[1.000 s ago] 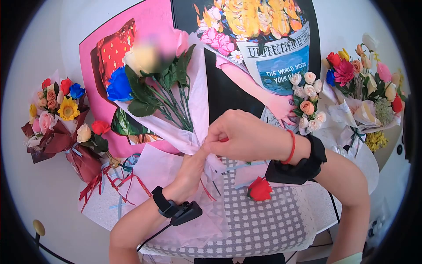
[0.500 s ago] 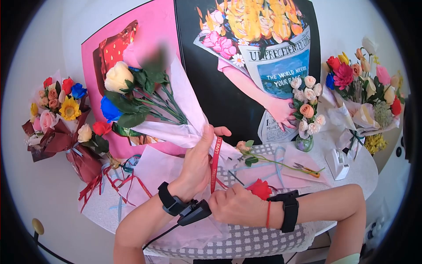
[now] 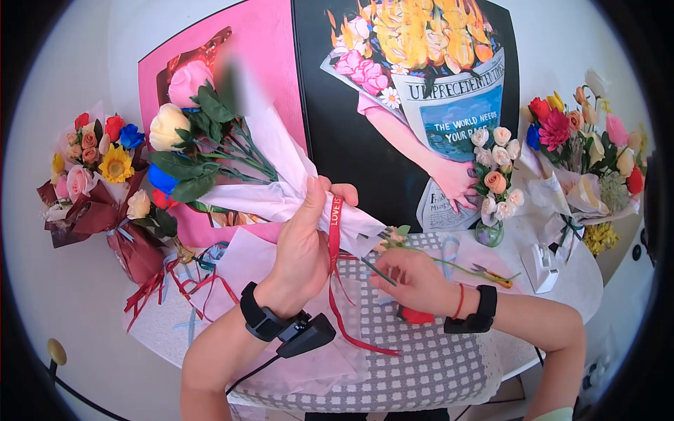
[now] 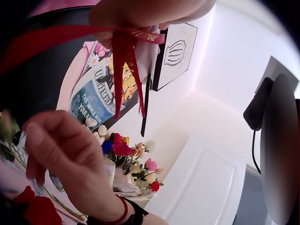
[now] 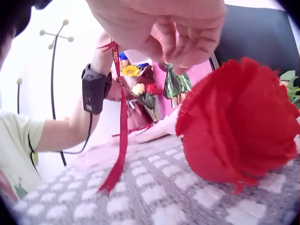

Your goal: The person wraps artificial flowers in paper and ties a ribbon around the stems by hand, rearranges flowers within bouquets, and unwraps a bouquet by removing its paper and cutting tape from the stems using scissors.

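Observation:
My left hand grips a bouquet by its gathered wrapping, its thumb uppermost. Pale pink paper wraps the green stems, and the flower end leans left with a pink rose, a cream rose and a blue rose. A printed red ribbon crosses at the left hand, its long tail falling to the tablecloth. My right hand, fingers loosely bent and holding nothing, hovers beside a protruding stem end. Below it, on the cloth, lies a red rose.
Scissors lie near a long-stemmed flower at the right, by a white tape dispenser. A small glass vase stands behind. Finished bouquets flank the table, one in maroon paper. Painted panels rise at the back.
The right hand left the bouquet's wrapping, drew down by the ribbon, then moved right and up, away from it. The ribbon now hangs loose. The bouquet has tipped further left.

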Motion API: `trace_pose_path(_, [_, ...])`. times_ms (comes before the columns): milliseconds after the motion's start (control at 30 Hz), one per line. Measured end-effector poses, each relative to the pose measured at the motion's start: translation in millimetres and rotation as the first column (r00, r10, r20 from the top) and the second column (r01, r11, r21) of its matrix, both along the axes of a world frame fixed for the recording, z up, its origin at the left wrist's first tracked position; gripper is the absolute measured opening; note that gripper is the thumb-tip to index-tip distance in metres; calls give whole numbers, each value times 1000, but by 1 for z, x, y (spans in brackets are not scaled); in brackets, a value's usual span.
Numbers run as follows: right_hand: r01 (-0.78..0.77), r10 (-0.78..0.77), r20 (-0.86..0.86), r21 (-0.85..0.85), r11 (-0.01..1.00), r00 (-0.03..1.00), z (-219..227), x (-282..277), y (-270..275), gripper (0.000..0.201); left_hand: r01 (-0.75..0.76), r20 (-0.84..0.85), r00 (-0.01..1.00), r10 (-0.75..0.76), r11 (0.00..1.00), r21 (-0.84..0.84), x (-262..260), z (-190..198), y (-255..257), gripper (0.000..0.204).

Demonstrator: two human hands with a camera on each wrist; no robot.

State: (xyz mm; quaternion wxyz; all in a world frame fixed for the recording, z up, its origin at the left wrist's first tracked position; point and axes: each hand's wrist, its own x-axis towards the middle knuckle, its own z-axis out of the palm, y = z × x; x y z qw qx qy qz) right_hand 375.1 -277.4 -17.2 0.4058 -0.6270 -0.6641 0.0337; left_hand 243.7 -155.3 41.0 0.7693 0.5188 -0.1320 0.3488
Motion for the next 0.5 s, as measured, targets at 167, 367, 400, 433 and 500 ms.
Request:
trace_pose_path(167, [-242,324,-503,224,944,801,5,-14,12,14,-14,-37,999,16,999,37,2,2,-8,35])
trace_pose_path(367, [-404,532,-619,349,846,578,2,-23,22,17,-31,-63,997,34,999,38,4,0,-8,37])
trace_pose_path(400, [-429,540,-571,331,840,618,2,-21,23,18,-36,-57,998,38,999,40,3,0,-7,37])
trace_pose_path(433, [-433,543,-568,331,838,618,5,-19,21,18,-31,-45,998,33,999,37,3,0,-7,37])
trace_pose_path(500, [-452,458,-444,127,883,770,11,-16,16,17,-27,-33,999,28,999,28,3,-2,-8,38])
